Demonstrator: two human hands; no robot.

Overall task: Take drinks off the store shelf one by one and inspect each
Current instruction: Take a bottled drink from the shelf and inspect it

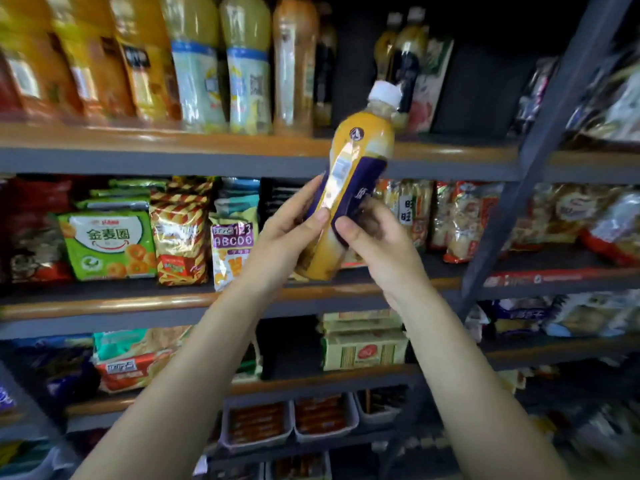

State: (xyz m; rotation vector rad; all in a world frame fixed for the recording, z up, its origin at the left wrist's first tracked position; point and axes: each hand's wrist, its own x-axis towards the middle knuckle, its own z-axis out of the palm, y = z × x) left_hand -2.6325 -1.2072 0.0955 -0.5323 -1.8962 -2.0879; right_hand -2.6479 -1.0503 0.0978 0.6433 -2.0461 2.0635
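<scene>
In front of the middle shelf [242, 299] I hold one orange bottle [349, 188] with both hands, tilted, its white cap [384, 93] pointing up and right. My left hand [287, 233] grips the lower body from the left, and my right hand [377, 244] grips it from the right, both thumbs on the purple label, whose writing is too blurred to read. On the left, a green snack bag [107, 244] reads "金麦圆", and one purple pack [232, 251] reads "123 ABCOO". On the far upper shelf, two pale yellow bottles [221, 64] stand side by side.

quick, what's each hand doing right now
Left hand: grips the orange drink bottle low on its body.
Right hand: grips the same bottle from the other side.
</scene>
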